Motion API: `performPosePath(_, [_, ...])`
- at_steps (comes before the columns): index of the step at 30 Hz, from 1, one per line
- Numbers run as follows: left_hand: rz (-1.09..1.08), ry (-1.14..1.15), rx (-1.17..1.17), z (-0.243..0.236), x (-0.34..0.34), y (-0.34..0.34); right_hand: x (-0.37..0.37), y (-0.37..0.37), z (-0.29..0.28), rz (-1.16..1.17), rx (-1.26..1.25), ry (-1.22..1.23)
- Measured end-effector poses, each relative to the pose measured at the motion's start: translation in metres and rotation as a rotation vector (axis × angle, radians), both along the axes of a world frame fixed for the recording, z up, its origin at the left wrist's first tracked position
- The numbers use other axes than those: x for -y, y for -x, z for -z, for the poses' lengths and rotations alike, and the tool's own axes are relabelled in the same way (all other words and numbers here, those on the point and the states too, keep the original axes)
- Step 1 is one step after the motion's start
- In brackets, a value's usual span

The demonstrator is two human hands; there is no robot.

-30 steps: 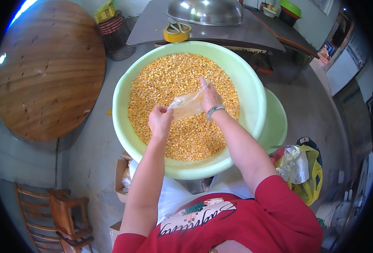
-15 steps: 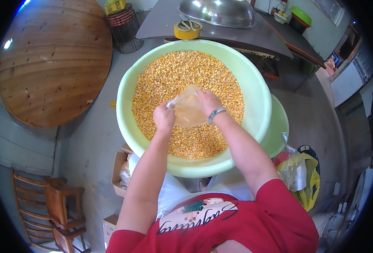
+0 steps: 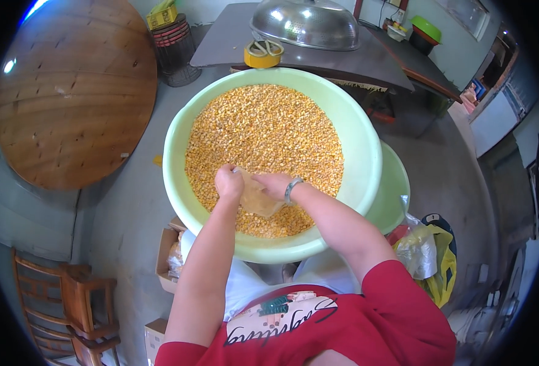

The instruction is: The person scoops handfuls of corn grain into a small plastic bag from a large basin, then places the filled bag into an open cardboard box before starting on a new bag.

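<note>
A large pale green basin (image 3: 362, 158) holds yellow corn kernels (image 3: 263, 122). My left hand (image 3: 228, 183) is closed on the edge of a thin translucent plastic bag (image 3: 256, 200), which hangs over the kernels in the basin's lower middle. My right hand (image 3: 271, 186), with a bangle at the wrist, reaches leftward into the bag's mouth beside the left one; its fingers look stretched out, their tips partly hidden by plastic and hand.
A round wooden board (image 3: 74, 104) stands at left, above chairs (image 3: 83, 299). A dark table (image 3: 220, 43) bears a steel dome (image 3: 304, 24) and yellow tape roll (image 3: 261, 60). A second green basin (image 3: 391, 177), bags (image 3: 440, 274) and cardboard box (image 3: 165, 262) surround me.
Both hands and the bag have moved down toward me. My right hand has turned from pointing upward to pointing leftward, into the bag's mouth near my left hand.
</note>
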State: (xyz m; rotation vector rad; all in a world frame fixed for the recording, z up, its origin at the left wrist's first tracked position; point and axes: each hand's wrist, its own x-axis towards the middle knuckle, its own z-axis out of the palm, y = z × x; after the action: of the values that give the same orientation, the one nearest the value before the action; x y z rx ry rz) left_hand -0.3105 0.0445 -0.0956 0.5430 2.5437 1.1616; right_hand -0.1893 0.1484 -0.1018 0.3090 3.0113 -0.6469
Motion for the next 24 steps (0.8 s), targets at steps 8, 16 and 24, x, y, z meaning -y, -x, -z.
performPosePath(8, [0.331, 0.337, -0.157, -0.034, 0.022, -0.015, -0.043, -0.008, -0.003, 0.363, 0.080, 0.121])
performPosePath(16, [0.293, 0.367, -0.231, -0.047, 0.018, 0.000, -0.032, 0.003, 0.000, 0.182, 0.067, 0.429])
performPosePath(24, [0.263, 0.365, -0.256, -0.028, 0.021, 0.008, -0.008, -0.001, 0.006, 0.157, 0.113, 0.134])
